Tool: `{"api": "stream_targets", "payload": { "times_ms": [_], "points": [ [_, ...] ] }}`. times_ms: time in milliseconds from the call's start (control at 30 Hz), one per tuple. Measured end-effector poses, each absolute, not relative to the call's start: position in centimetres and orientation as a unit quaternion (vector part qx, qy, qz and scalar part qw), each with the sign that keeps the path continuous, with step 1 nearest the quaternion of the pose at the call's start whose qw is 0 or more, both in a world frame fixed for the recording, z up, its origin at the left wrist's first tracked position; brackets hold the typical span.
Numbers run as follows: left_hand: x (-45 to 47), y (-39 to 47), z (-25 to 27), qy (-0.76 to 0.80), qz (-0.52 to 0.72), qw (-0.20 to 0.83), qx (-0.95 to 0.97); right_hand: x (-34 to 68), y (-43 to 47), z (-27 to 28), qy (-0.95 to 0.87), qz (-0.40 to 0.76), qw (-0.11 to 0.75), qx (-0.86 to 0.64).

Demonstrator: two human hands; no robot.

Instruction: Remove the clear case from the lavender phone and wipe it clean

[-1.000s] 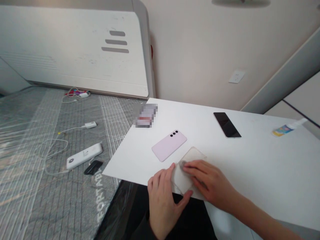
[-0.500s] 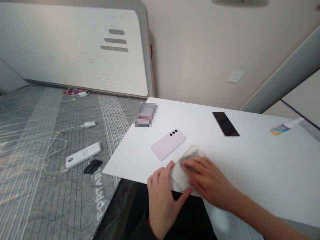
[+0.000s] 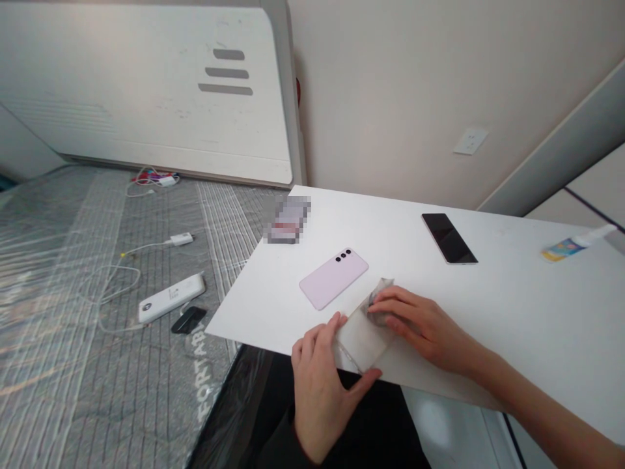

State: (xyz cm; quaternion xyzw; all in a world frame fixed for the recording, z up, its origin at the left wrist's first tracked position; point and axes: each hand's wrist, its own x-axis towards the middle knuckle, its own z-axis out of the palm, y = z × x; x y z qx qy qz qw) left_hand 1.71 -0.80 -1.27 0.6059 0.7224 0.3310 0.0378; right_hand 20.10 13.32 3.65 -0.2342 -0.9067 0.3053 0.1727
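Near the front edge of the white table point(image 3: 517, 332) lies a translucent, slightly yellowed phone case point(image 3: 360, 340). My left hand point(image 3: 323, 384) grips its near-left end between the thumb and fingers. My right hand point(image 3: 424, 329) pinches a crumpled grey cloth point(image 3: 377, 316) and presses it on the far part of the case, covering that part. Just beyond the case, a lilac phone point(image 3: 334, 279) rests with its back and three camera lenses facing up.
A dark-screened phone point(image 3: 448, 238) and a small spray bottle point(image 3: 564, 249) lie toward the right. One blurred item point(image 3: 290, 221) sits at the far-left table corner. A white power bank point(image 3: 172, 298) and cables are on the plastic-covered bed point(image 3: 146, 384).
My right hand has shifted a little up and right with the cloth, baring more of the case. My left hand keeps its grip. The whole view has shifted slightly.
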Motion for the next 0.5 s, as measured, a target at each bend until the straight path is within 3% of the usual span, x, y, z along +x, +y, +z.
{"api": "stream_targets", "payload": {
  "times_ms": [200, 400, 500],
  "points": [
    [1.6, -0.9, -1.4, 0.723, 0.329, 0.040, 0.606, 20.2, 13.9, 3.1, -0.934, 0.231, 0.141, -0.233],
    [1.7, -0.9, -1.2, 0.717, 0.320, 0.029, 0.618, 19.1, 11.3, 3.4, -0.951, 0.249, 0.079, -0.163],
    [1.7, -0.8, -1.0, 0.717, 0.319, 0.038, 0.619, 19.3, 11.6, 3.3, -0.959, 0.192, 0.098, -0.183]
  ]
}}
